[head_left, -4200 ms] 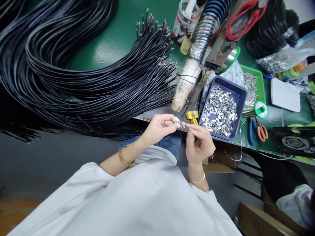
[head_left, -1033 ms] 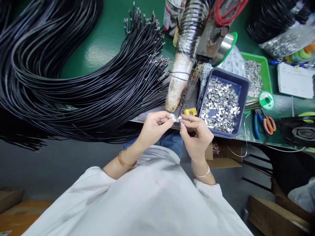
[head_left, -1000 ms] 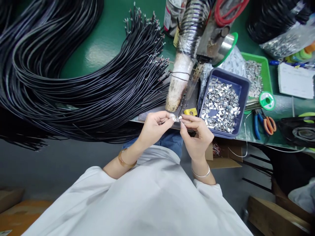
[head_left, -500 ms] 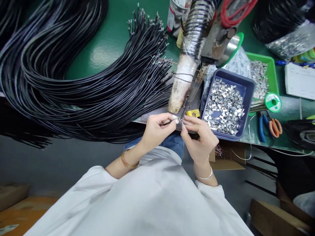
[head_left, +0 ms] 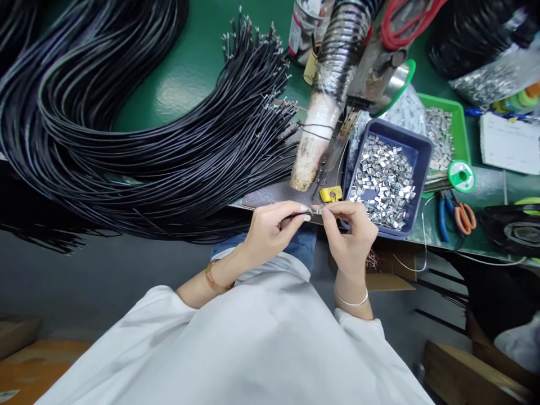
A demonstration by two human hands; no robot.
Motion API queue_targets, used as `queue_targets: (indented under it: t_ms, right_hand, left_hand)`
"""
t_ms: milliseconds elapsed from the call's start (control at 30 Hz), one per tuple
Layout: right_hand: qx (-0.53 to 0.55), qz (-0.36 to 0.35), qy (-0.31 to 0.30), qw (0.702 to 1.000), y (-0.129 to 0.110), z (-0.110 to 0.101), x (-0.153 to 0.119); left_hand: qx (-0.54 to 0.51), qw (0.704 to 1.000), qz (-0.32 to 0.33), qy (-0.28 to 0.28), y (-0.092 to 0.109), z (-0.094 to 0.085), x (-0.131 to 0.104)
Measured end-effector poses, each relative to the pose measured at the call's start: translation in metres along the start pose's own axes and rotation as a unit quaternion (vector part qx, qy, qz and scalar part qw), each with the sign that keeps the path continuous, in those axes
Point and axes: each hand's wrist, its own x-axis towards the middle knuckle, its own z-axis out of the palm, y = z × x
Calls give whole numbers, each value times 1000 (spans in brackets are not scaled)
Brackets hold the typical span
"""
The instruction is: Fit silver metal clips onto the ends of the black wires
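Note:
My left hand (head_left: 270,230) pinches the end of a thin black cable at the table's front edge. My right hand (head_left: 352,236) pinches a small metal clip (head_left: 317,212) against that cable end, fingertips of both hands nearly touching. A blue tray (head_left: 415,169) with several shiny metal clips stands just right of my hands. A large bundle of black cables (head_left: 147,140) sweeps across the green table (head_left: 185,84) to the left, their stripped ends pointing right.
A foil-wrapped duct with a stained white tip (head_left: 314,152) hangs over a dark metal plate (head_left: 274,197). A green tray (head_left: 459,135), solder spool (head_left: 462,176), pliers (head_left: 453,216) and paper (head_left: 508,143) lie to the right. A cardboard box (head_left: 379,275) sits below the table.
My hands have stayed together at the table edge. The right hand has turned its fingers over the cable end, and the view has shifted slightly.

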Motion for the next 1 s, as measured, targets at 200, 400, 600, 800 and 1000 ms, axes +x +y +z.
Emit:
queue_targets:
  t_ms: [200,400,600,800,1000]
  right_hand:
    - [-43,-66,19,997,8,3,-9]
    - [-110,-80,-48,990,-5,-5,-8]
    - [45,113,-125,985,-6,0,-7]
    - [69,114,-10,991,0,-1,-13]
    - [84,-4,188,979,4,5,-15]
  left_hand:
    - [-224,946,-188,-140,1,-8,3]
    - [-171,972,-131,-97,-1,-7,-2]
    - [-58,995,-37,-73,-6,-3,-9]
    - [-92,994,-58,-13,-7,1,-8]
    - [-104,990,-94,1,-7,3,0]
